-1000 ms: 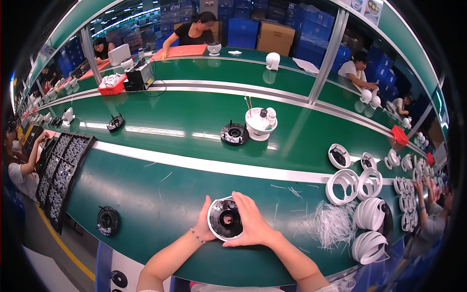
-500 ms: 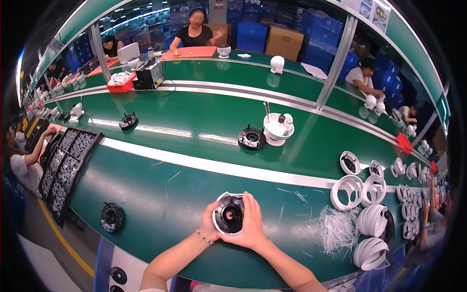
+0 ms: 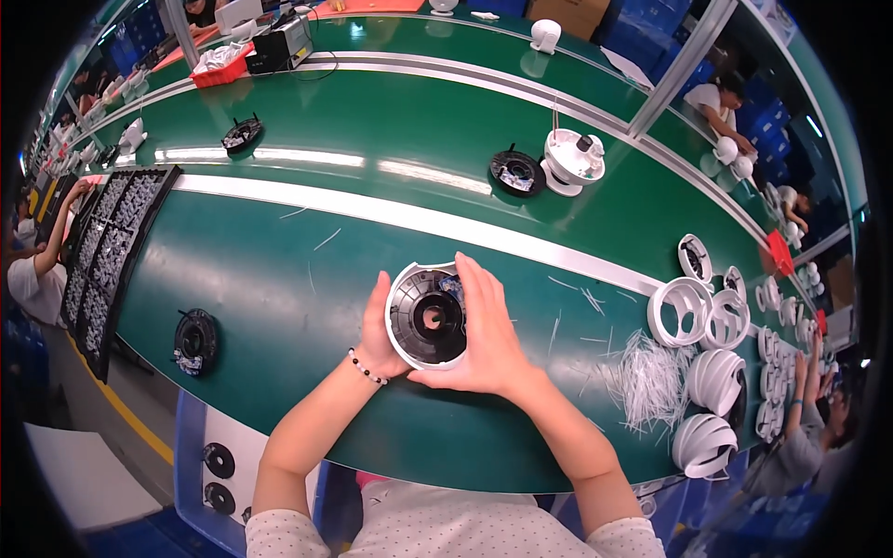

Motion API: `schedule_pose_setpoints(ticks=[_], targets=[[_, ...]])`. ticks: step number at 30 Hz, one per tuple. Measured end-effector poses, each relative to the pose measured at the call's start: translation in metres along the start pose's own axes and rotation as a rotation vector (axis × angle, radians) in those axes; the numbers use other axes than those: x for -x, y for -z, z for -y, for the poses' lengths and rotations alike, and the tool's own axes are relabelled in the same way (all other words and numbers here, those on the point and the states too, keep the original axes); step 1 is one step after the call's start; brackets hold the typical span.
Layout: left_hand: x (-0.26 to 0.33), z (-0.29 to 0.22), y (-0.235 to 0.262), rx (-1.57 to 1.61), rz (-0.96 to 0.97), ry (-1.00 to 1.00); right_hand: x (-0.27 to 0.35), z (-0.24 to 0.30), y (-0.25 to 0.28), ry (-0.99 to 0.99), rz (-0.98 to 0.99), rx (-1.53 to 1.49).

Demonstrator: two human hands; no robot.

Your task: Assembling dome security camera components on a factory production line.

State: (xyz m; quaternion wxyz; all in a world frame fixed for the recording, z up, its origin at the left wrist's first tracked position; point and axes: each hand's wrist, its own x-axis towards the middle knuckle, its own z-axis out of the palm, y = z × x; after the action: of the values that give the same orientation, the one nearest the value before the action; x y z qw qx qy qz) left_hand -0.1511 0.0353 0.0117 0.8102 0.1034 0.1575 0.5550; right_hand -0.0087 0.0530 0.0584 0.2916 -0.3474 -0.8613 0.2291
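Note:
Between my two hands is a round white housing [image 3: 409,327] with a black ring-shaped part inside it. The black part has a hole in the middle, and a small circuit board shows at its upper right. My left hand [image 3: 377,337] wraps the left side of the housing. From the right, my right hand [image 3: 491,337] closes on the rim, fingers upward and thumb along the bottom edge. The housing is held above the green bench, open face toward me. A similar black ring part [image 3: 194,342] lies to the left on the bench.
White plastic strips [image 3: 644,383] are heaped at the right, beside several white ring shells [image 3: 714,381]. A black compartment tray [image 3: 113,256] stands at the left. Across the white rail, a black ring part [image 3: 517,171] sits by a white bowl-shaped unit [image 3: 574,160]. A blue bin [image 3: 191,474] stands below the bench.
The view has tipped downward, so the bench sits higher in it. Both hands keep hold of the housing, which looks larger and closer to me.

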Motion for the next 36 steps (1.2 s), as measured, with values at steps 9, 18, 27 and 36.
schedule_pose_setpoints(ticks=[9, 18, 27, 36], targets=[[0.001, -0.005, 0.005, -0.067, 0.067, 0.053, -0.007, 0.001, 0.015, 0.03, 0.169, -0.01], [0.003, -0.01, 0.008, 0.01, 0.086, 0.023, -0.004, 0.0, 0.001, 0.052, 0.078, 0.032], [-0.023, -0.004, -0.004, -0.01, -0.223, 0.034, 0.026, -0.021, -0.012, 0.009, -0.204, -0.018], [-0.177, -0.075, 0.046, -0.253, -0.31, -0.232, 0.146, -0.063, 0.122, -0.269, -0.538, 0.452]])
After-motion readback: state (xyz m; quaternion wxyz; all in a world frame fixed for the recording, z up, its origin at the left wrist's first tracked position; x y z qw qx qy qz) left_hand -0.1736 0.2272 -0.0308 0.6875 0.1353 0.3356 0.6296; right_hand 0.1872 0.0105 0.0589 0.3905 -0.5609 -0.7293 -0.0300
